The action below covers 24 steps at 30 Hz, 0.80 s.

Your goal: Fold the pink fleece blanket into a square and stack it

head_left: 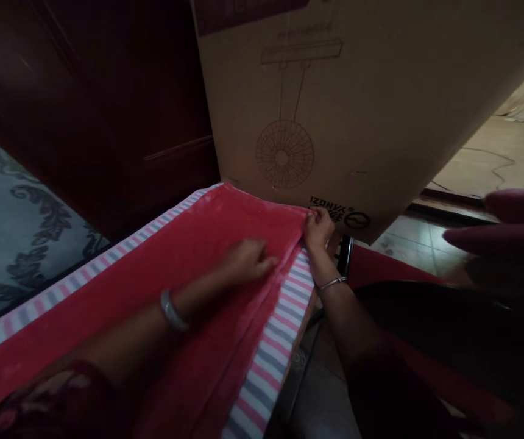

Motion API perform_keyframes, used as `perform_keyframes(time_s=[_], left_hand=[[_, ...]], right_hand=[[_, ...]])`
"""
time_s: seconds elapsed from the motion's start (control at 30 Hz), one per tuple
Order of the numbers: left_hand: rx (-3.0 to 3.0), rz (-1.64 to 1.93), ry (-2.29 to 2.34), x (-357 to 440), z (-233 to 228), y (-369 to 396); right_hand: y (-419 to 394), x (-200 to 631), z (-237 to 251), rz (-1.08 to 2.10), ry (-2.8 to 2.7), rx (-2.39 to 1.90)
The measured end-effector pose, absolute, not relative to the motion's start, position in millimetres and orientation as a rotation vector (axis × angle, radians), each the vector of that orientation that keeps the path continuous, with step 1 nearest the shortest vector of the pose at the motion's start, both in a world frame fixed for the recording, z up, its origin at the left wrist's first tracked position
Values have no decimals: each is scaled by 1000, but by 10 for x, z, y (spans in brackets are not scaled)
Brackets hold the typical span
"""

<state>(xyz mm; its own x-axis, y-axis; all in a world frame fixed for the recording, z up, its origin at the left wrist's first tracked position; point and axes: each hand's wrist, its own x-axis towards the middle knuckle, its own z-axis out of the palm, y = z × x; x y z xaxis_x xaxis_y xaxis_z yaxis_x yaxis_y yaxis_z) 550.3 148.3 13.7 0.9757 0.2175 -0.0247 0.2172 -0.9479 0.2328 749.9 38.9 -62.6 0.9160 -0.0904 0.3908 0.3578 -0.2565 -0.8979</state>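
A red cloth (189, 238) lies spread over a long surface, on top of a striped cloth (273, 341) in white, pink and grey that shows along both sides. My right hand (319, 229) pinches the far right corner of the red cloth, its thumb on top. Along that right side the red cloth has a raised fold. My left hand (249, 261), somewhat blurred, is over the red cloth just left of this fold, fingers curled in. Nothing shows inside it. Each wrist wears a bangle.
A large cardboard box (381, 110) printed with a fan-like drawing stands right behind the far end. Dark red panelling (106, 110) and patterned grey wallpaper (19, 219) border the left. To the right are a dark, rounded object (449, 317) and tiled floor (410, 235).
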Motion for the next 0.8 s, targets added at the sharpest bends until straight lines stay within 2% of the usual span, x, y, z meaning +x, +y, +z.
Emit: perform_keyframes(time_s=[0.17, 0.27, 0.47, 0.6, 0.8], left_hand=[[2908, -148, 412, 5278, -27, 901], [2810, -98, 488, 5354, -80, 917], [2657, 66, 320, 5249, -42, 1002], [2648, 220, 399, 4606, 152, 976], [2685, 99, 652, 3462, 39, 734]], right_hand=[[396, 7516, -640, -420, -209, -1765], [404, 7536, -661, -449, -196, -1752], [389, 7558, -669, -417, -172, -1774], [374, 7559, -666, -410, -154, -1801], [259, 7439, -641, -441, -177, -1812]])
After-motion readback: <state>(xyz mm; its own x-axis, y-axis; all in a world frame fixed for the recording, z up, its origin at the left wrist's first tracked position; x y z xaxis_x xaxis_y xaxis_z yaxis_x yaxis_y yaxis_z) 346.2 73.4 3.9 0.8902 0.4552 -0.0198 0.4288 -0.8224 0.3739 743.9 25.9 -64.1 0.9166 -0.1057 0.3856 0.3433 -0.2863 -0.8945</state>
